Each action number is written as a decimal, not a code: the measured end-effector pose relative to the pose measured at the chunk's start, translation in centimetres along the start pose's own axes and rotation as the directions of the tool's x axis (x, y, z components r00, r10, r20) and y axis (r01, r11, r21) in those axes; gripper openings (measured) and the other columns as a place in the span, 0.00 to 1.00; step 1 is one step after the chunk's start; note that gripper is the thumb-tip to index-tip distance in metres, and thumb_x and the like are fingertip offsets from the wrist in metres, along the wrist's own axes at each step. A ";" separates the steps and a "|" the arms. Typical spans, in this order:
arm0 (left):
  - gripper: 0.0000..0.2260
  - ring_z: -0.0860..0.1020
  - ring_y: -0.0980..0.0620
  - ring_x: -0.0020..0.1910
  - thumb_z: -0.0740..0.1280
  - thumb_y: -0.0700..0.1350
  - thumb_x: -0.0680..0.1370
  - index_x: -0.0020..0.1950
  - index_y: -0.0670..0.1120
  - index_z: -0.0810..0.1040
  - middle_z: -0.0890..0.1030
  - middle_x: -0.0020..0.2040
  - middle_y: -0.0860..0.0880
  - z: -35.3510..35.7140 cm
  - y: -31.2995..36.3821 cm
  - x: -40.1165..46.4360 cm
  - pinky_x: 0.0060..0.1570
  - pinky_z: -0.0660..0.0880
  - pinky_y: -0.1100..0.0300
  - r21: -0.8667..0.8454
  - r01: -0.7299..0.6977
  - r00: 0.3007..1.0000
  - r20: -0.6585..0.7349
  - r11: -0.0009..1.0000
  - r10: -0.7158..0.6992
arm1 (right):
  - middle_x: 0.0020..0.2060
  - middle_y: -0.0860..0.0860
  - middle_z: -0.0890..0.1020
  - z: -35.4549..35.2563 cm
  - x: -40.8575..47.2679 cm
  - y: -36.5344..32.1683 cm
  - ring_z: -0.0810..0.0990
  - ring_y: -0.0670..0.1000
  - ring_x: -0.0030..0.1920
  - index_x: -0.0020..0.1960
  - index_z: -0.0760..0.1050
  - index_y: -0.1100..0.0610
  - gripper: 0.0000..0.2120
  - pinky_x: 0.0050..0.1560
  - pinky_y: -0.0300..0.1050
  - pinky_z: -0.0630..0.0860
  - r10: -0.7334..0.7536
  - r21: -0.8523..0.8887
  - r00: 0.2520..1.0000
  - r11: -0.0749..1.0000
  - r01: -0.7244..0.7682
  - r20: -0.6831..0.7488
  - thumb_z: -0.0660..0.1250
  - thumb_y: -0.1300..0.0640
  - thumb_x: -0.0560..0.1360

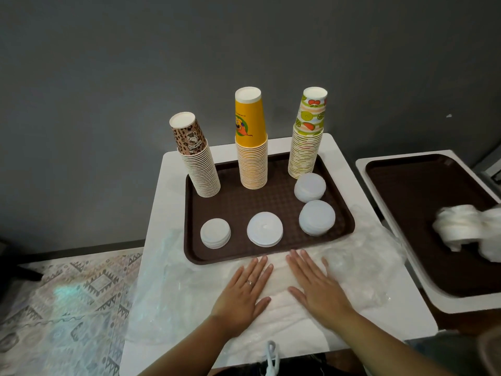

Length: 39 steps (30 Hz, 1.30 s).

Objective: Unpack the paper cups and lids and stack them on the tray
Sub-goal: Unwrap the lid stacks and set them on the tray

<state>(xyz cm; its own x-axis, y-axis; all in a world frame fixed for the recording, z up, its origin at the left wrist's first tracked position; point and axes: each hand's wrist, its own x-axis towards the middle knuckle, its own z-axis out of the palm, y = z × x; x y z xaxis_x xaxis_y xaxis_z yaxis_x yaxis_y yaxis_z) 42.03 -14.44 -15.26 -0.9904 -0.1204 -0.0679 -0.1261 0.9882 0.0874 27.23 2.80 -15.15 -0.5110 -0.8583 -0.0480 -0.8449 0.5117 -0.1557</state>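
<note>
Three inverted paper-cup stacks [250,147] and four lid stacks [265,229] are held on the brown tray [271,256]. At 6 o'clock, the left hand [244,291] and right hand [317,289] are laid flat, fingers straight, on clear plastic wrap [173,289].

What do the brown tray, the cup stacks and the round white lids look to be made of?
Brown tray: likely hard plastic, matte, with a woven-looking surface texture. Cup stacks: printed paper, judging by the rolled white rims. Lids: thin plastic, it seems, translucent white and slightly glossy.
</note>
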 end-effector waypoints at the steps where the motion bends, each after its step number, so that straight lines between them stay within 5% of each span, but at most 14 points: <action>1: 0.27 0.54 0.49 0.76 0.44 0.57 0.83 0.77 0.45 0.56 0.56 0.77 0.47 0.0 0.0 0.0 0.70 0.52 0.54 -0.001 0.001 1.000 -0.001 1.000 -0.001 | 0.77 0.45 0.46 0.1 -0.2 0.6 0.36 0.40 0.75 0.78 0.42 0.48 0.33 0.70 0.42 0.61 0.034 0.015 0.999 0.999 -0.034 0.009 0.31 0.35 0.77; 3: 0.26 0.53 0.49 0.76 0.44 0.57 0.83 0.77 0.45 0.56 0.55 0.78 0.47 0.1 -0.1 0.0 0.70 0.51 0.55 0.002 0.004 1.000 -0.008 1.000 -0.004 | 0.77 0.47 0.49 -0.4 -0.6 1.5 0.40 0.41 0.76 0.78 0.47 0.51 0.35 0.70 0.37 0.60 0.104 0.039 0.994 0.994 -0.105 0.017 0.32 0.34 0.77; 6: 0.27 0.53 0.49 0.76 0.44 0.58 0.82 0.77 0.46 0.56 0.57 0.77 0.47 0.1 -0.1 -0.1 0.70 0.52 0.55 -0.001 0.006 1.000 -0.008 1.000 -0.006 | 0.73 0.54 0.66 -1.4 -0.9 2.3 0.48 0.47 0.76 0.74 0.62 0.60 0.33 0.75 0.45 0.45 0.155 0.006 0.983 0.988 -0.156 0.102 0.40 0.39 0.81; 16: 0.27 0.54 0.50 0.76 0.43 0.58 0.82 0.78 0.46 0.55 0.56 0.78 0.47 -0.1 -0.2 0.0 0.71 0.50 0.56 -0.014 0.011 1.000 -0.004 1.000 -0.011 | 0.73 0.52 0.65 -1.9 -1.7 3.9 0.44 0.44 0.76 0.74 0.60 0.58 0.32 0.73 0.50 0.43 0.241 -0.063 0.968 0.970 -0.236 0.075 0.39 0.39 0.81; 21: 0.28 0.54 0.50 0.76 0.44 0.59 0.82 0.78 0.46 0.55 0.56 0.78 0.47 -0.2 -0.2 -0.1 0.70 0.53 0.55 -0.033 0.008 1.000 -0.001 0.999 -0.008 | 0.75 0.50 0.61 -1.5 -2.1 4.9 0.50 0.43 0.75 0.77 0.55 0.55 0.33 0.72 0.49 0.42 0.308 -0.043 0.945 0.951 -0.305 0.109 0.36 0.38 0.80; 25: 0.28 0.54 0.50 0.76 0.43 0.59 0.82 0.78 0.45 0.55 0.57 0.77 0.47 -0.3 -0.2 0.0 0.70 0.53 0.55 -0.044 0.008 1.000 0.013 0.999 -0.007 | 0.74 0.42 0.35 -0.8 -2.2 5.6 0.35 0.42 0.74 0.75 0.32 0.50 0.42 0.73 0.44 0.36 0.270 -0.016 0.960 0.963 -0.270 0.069 0.19 0.31 0.67; 28: 0.28 0.58 0.49 0.75 0.43 0.58 0.82 0.76 0.43 0.60 0.60 0.76 0.45 -0.4 -0.3 0.0 0.69 0.56 0.55 -0.041 -0.006 1.000 0.029 0.999 0.008 | 0.72 0.41 0.31 -0.9 -2.0 5.6 0.33 0.42 0.73 0.73 0.28 0.49 0.41 0.72 0.43 0.36 0.280 0.041 0.955 0.958 -0.285 0.095 0.20 0.30 0.65; 30: 0.28 0.65 0.47 0.72 0.44 0.57 0.81 0.74 0.42 0.65 0.63 0.74 0.44 -0.8 -0.1 0.5 0.72 0.58 0.55 -0.022 -0.023 1.000 0.008 0.999 0.024 | 0.74 0.43 0.38 -0.8 -1.6 5.5 0.40 0.43 0.75 0.75 0.36 0.50 0.38 0.73 0.41 0.40 0.289 0.099 0.954 0.950 -0.296 0.086 0.28 0.34 0.69; 32: 0.27 0.73 0.45 0.66 0.47 0.56 0.79 0.68 0.42 0.73 0.72 0.69 0.43 -2.0 0.3 1.4 0.71 0.58 0.54 -0.010 -0.018 0.998 -0.056 1.000 0.017 | 0.76 0.48 0.56 -1.5 -1.3 5.2 0.57 0.48 0.75 0.76 0.55 0.56 0.34 0.72 0.41 0.52 0.316 0.199 0.949 0.931 -0.306 -0.016 0.40 0.39 0.76; 34: 0.23 0.79 0.46 0.51 0.51 0.55 0.77 0.56 0.46 0.81 0.82 0.54 0.47 -3.4 0.8 2.7 0.59 0.62 0.53 0.051 -0.014 0.981 -0.194 0.999 0.024 | 0.66 0.53 0.74 -2.8 -1.0 4.6 0.73 0.54 0.65 0.68 0.72 0.59 0.20 0.64 0.43 0.67 0.360 0.325 0.916 0.900 -0.291 -0.176 0.57 0.52 0.80; 39: 0.18 0.77 0.48 0.46 0.54 0.54 0.77 0.54 0.49 0.79 0.80 0.50 0.50 -7.3 3.3 6.6 0.50 0.72 0.54 -0.021 -0.045 0.917 -0.396 0.999 0.033 | 0.50 0.52 0.81 -6.1 -0.3 3.1 0.79 0.49 0.46 0.54 0.80 0.59 0.09 0.47 0.36 0.73 0.452 0.553 0.793 0.814 -0.179 -0.409 0.65 0.65 0.76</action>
<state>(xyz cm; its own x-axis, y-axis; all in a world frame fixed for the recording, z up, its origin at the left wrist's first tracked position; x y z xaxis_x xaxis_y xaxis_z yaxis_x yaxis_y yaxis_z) 34.63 -12.63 -8.22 -0.9352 -0.1156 0.3346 -0.0826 0.9903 0.1114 23.78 4.88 -9.62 -0.8516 -0.4334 0.2948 -0.5089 0.5487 -0.6633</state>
